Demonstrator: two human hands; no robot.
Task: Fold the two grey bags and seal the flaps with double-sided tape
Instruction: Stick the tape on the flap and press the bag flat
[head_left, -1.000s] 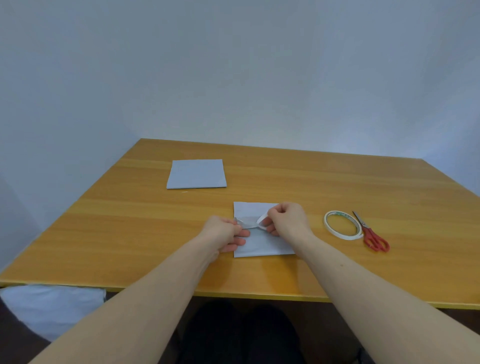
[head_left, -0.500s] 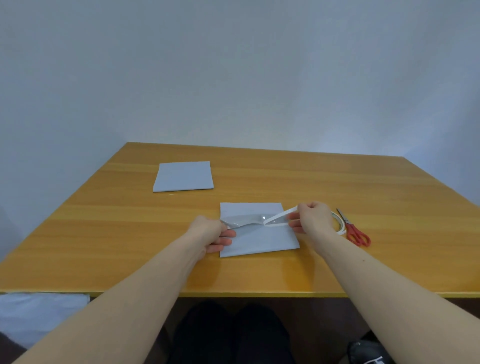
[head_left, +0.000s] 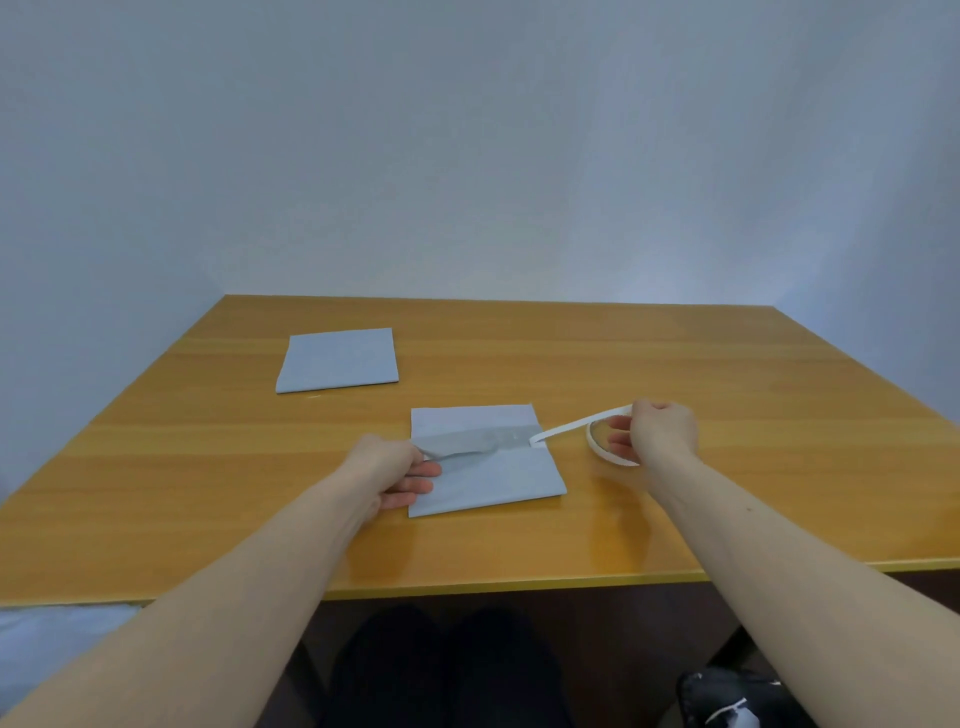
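Observation:
A folded grey bag (head_left: 498, 478) lies near the table's front edge, with a shiny strip of tape (head_left: 478, 440) across its middle. My left hand (head_left: 397, 470) presses on the bag's left edge and holds it flat. My right hand (head_left: 657, 428) pinches a white backing strip (head_left: 582, 422) that stretches from the bag's right edge up to my fingers. The tape roll (head_left: 605, 449) lies on the table under that hand. A second folded grey bag (head_left: 340, 360) lies farther back on the left.
The wooden table (head_left: 675, 364) stands against a pale wall, its front edge close to me. A dark bag (head_left: 737, 699) sits on the floor at the lower right. The scissors are hidden behind my right hand.
My right hand has moved right, from the middle of the bag to beyond its right edge, peeling the white backing off the tape. My left hand has stayed on the bag's left edge.

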